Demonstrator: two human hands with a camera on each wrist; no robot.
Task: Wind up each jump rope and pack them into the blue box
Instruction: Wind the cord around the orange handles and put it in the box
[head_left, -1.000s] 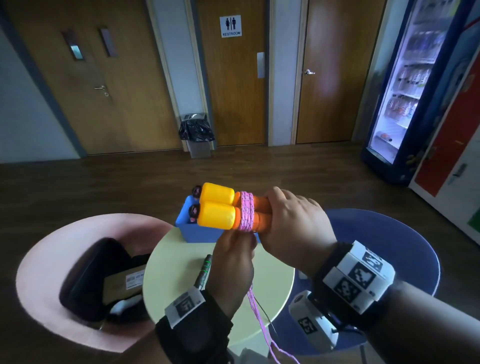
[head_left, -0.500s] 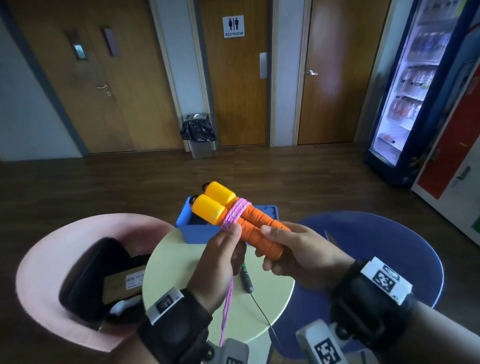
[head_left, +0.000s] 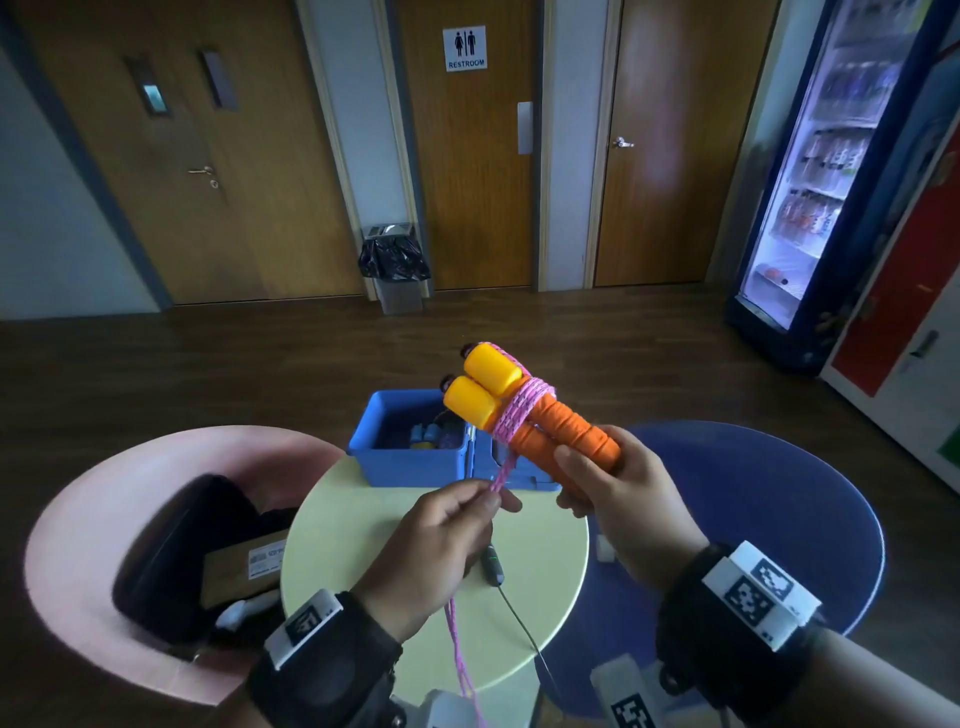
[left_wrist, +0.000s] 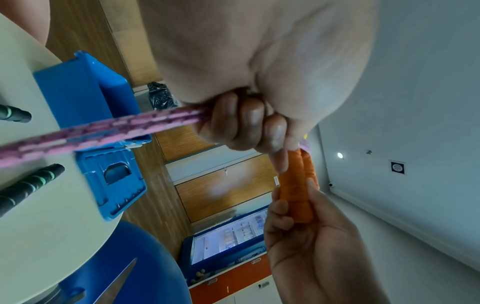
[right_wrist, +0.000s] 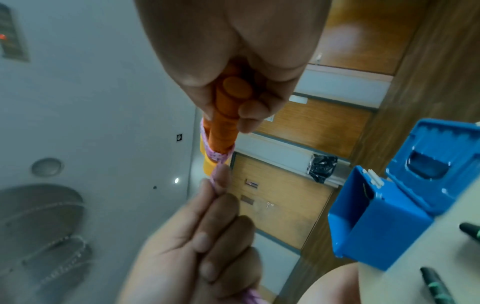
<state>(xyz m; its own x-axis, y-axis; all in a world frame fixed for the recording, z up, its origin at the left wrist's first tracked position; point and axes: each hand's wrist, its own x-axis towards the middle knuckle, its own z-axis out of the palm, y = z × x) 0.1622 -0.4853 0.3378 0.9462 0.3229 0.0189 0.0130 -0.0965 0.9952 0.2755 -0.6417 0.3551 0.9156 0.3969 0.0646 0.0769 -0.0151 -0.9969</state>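
Observation:
My right hand (head_left: 597, 467) grips the two orange handles (head_left: 561, 431) of a jump rope side by side, their yellow caps (head_left: 480, 387) pointing up and away. Pink rope (head_left: 519, 410) is wound several times around the handles just below the caps. My left hand (head_left: 467, 506) pinches the doubled pink rope (left_wrist: 109, 131) a little below the winding, and the rest hangs down past my wrist. The blue box (head_left: 410, 441) stands open on the round table (head_left: 550, 571) behind the hands, with something blue and yellow inside it.
A black jump-rope handle with green rings (head_left: 493, 564) and its thin cord lie on the table, two such handles (left_wrist: 28, 185) showing in the left wrist view. A pink chair (head_left: 93, 519) with a dark bag is left, a blue chair (head_left: 779, 493) right.
My right hand tilted the handles so the caps point up and away. My left hand slid down from the winding and now pinches the rope lower. The blue box is now in plain view.

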